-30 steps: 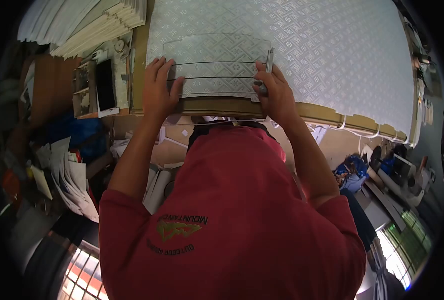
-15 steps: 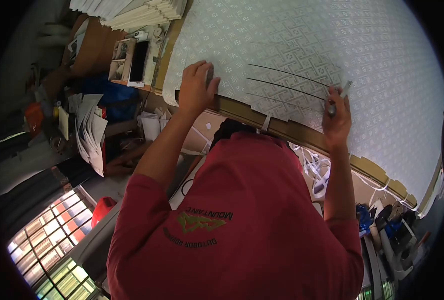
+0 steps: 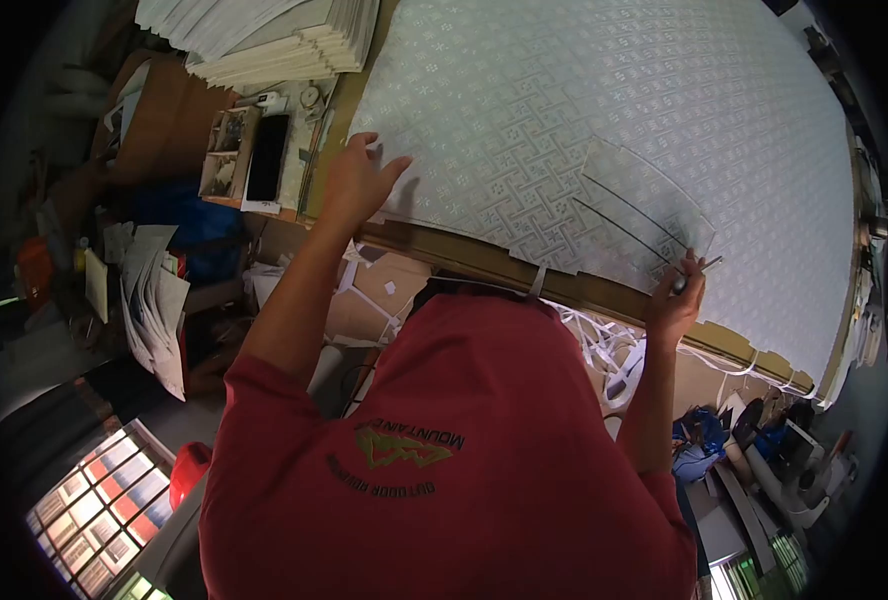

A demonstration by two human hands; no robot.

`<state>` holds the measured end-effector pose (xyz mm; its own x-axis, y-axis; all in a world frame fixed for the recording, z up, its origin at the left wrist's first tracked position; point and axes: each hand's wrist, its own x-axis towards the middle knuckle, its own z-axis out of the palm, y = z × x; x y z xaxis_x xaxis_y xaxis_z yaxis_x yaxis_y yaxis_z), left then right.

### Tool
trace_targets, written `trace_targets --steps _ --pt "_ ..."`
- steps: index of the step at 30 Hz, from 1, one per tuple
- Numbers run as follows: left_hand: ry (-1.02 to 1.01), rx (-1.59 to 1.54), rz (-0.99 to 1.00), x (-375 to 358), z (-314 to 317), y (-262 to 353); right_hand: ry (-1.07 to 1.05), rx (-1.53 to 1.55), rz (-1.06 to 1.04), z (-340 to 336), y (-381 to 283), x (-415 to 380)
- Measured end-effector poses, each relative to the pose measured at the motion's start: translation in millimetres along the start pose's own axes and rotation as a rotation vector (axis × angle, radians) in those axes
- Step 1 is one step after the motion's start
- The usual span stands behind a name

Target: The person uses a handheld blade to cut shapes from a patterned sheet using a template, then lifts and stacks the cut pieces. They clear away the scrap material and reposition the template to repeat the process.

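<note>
My left hand (image 3: 357,187) is over the left edge of a pale patterned sheet (image 3: 464,120), thumb and fingers apart, holding nothing. Near the front edge of the sheet, my right hand (image 3: 676,305) is closed around a slim silver pen-like tool (image 3: 712,264) with a dark rounded end showing between the fingers. A clear rectangular panel (image 3: 654,182), crossed by two dark parallel lines, overlaps the sheet. My right fingertips are right at the panel's near right corner.
Stacked white boards (image 3: 294,50) stand at the back left. Beside them are a black phone (image 3: 268,158) and a small compartment box (image 3: 227,150). White strips (image 3: 614,365) hang below the table's brown front edge (image 3: 464,248). Papers (image 3: 154,300) lie at the left.
The clear panel and my right hand have shifted right and nearer to me. My left hand has moved left, and a dark grey thing beside its fingers no longer shows. The camera view has shifted too.
</note>
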<state>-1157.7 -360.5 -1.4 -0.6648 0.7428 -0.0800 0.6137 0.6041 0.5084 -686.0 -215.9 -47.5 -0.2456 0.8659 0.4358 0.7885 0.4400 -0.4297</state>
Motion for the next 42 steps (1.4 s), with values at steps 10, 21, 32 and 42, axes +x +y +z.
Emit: trace_targets --steps 10,21,32,42 --pt "-0.272 -0.320 -0.119 14.3 -15.9 -13.4 -0.045 -0.029 -0.050 27.3 -51.1 7.9" --pt "0.092 0.013 -0.040 31.4 -53.9 -85.4 -0.057 -0.029 -0.061 39.5 -43.0 -2.3" --pt "0.158 -0.103 -0.099 22.8 -26.6 -99.3 -0.066 0.018 -0.055 40.8 -43.0 -2.3" --pt "0.330 -0.062 0.194 -2.9 -30.4 -64.1 -0.050 -0.015 -0.087 41.7 -41.4 -3.1"
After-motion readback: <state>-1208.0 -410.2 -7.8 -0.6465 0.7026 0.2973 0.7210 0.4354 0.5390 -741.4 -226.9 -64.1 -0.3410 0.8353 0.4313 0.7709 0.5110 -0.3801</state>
